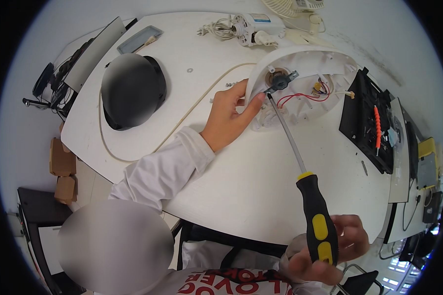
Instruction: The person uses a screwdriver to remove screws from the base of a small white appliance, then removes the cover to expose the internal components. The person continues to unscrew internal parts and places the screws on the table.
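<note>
A white plastic housing [300, 115] lies open side up near the far right of the table, with posts and red wires [307, 97] inside. My left hand [229, 118] is closed on its near left edge, thumb inside the rim and fingers outside. Across a round part in the housing sits a dark metal bracket [280, 81]. A long screwdriver [307, 196] with a black and yellow handle slants up from the lower right, its tip at the bracket's near end beside my left thumb. Around the handle's lower end, my right hand [349, 241] grips it with fingers partly curled.
Right of the housing is an open black tool case [364, 123] with an orange coiled piece [377, 128]. A white motor [253, 29] with a bundled cord stands behind. At left are a blurred dark round object [133, 91], a grey tray [139, 39] and a pale cable [182, 120].
</note>
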The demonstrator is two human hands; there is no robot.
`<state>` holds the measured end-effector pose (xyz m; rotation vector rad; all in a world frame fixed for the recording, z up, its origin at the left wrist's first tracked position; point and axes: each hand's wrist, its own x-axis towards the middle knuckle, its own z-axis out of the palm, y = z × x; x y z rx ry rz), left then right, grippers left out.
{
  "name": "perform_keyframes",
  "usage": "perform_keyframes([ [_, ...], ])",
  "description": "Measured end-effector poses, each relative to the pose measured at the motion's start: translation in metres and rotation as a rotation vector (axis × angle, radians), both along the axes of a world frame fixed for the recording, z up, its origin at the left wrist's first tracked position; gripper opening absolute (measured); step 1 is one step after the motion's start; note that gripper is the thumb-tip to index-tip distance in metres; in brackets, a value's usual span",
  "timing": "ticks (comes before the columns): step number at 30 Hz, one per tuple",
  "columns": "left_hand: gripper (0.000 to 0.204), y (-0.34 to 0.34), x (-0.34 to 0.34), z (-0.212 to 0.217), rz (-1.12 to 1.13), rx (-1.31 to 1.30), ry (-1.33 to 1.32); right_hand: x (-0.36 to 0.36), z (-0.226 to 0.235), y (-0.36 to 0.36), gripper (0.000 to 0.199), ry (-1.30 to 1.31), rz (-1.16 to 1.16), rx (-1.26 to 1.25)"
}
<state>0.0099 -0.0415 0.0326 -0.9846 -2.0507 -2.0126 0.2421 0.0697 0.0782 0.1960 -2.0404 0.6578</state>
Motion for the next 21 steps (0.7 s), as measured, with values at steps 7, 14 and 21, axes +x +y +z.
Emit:
perform_keyframes([
  [7, 0.023, -0.002, -0.002, -0.001, 0.001, -0.036, -0.018, 0.024, 0.013, 0.022, 0.044, -0.346, 0.451, 0.213],
  [14, 0.022, 0.003, -0.001, -0.003, -0.007, 0.038, -0.008, 0.0, 0.007, -0.001, 0.026, -0.053, 0.043, 0.024],
  [21, 0.022, -0.004, -0.001, -0.005, 0.014, 0.015, -0.012, 0.018, 0.007, 0.014, 0.038, -0.146, 0.218, 0.03],
])
